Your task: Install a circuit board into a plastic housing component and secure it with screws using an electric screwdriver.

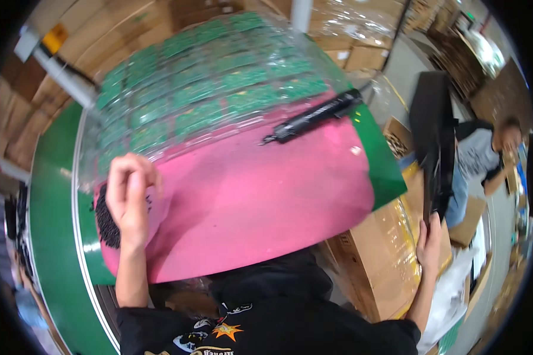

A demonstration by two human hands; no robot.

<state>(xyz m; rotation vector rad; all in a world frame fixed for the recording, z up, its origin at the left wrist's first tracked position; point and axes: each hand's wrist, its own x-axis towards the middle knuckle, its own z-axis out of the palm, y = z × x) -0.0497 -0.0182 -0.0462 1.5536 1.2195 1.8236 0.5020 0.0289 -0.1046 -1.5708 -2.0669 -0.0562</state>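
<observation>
Left hand (130, 198) fingers curled on pink mat's (260, 201) left edge beside clear tray (201, 89), right hand (430, 239) fingers gripping black tray (433, 136) off the counter's (53, 236) right edge

The scene is brightly and evenly lit from overhead, with soft, faint shadows. White glare streaks the clear plastic blister tray of green circuit boards (207, 89) and the stretch-wrapped cardboard boxes (361, 23). Fisheye distortion bends straight edges toward a black rim. Motion blur softens the flat black panel (433, 136).
</observation>
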